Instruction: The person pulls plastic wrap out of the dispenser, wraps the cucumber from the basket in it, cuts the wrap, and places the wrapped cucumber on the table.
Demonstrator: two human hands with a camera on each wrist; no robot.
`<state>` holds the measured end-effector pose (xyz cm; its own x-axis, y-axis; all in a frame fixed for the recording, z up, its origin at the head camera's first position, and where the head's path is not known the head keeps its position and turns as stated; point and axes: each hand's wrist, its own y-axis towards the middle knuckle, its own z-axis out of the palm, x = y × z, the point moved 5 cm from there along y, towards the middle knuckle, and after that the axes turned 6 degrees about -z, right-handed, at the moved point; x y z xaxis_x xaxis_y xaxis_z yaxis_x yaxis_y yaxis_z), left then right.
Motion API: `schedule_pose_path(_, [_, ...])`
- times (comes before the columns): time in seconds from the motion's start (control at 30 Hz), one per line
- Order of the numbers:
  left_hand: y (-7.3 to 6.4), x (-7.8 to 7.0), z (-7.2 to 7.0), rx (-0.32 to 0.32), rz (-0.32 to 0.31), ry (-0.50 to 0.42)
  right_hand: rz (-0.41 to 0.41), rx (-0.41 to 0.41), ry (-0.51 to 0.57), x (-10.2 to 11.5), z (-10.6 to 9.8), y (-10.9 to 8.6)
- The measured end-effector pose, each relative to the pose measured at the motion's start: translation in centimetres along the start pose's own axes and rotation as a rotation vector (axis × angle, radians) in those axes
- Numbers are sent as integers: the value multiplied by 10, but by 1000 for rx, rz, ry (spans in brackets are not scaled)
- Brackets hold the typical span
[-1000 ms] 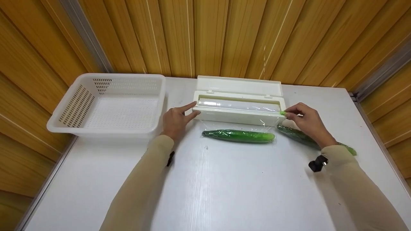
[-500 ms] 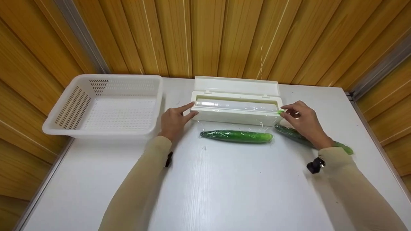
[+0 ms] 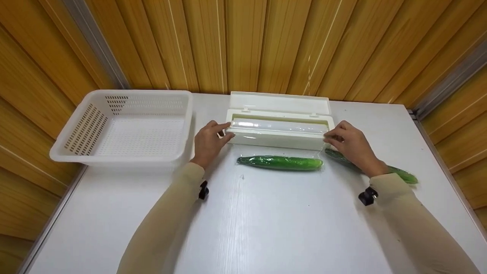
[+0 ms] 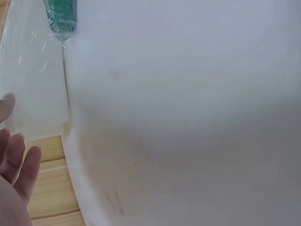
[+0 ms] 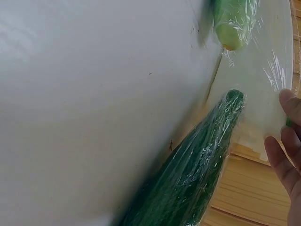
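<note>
A white cling film dispenser (image 3: pixel 277 140) lies at the back of the table, its lid raised and a roll of film (image 3: pixel 279 124) inside. My left hand (image 3: pixel 208 141) grips its left end, thumb against the front and index finger on the top edge. At the right end my right hand (image 3: pixel 352 146) pinches a small green slider cutter (image 5: pixel 289 122), mostly hidden by the fingers. Clear film runs from the dispenser to a cucumber (image 3: pixel 280 163) lying in front of it. A second cucumber (image 5: pixel 188 169), wrapped in film, lies partly under my right wrist.
On the left of the white table (image 3: pixel 266 220) stands a white plastic basket (image 3: pixel 125 158) with slotted walls. A wood-patterned panel wall (image 3: pixel 247 45) rises close behind the dispenser.
My right hand has slid slightly left along the dispenser's front edge, and its fingers now cover the green slider cutter. The left fingers have bent more at the left end. Both cucumbers stay put.
</note>
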<state>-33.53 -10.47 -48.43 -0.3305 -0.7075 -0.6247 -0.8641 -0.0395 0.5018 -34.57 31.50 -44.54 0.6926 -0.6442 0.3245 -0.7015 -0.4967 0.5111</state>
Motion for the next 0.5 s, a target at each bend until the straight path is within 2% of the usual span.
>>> schedule_pose_path(0.17, [-2, -2, 2, -22, -11, -112, -3, -29, 10, -3, 3, 0])
schedule_pose_path(0.3, [-3, -5, 3, -26, -4, -163, -10, -60, 38, -4, 4, -1])
schedule_pose_path(0.37, [-2, -6, 2, -13, -19, -159, -6, -68, 54, -5, 5, -2])
schedule_pose_path(0.5, [-2, -8, 2, 21, -36, -96, 14, -68, 61, -6, 6, -4])
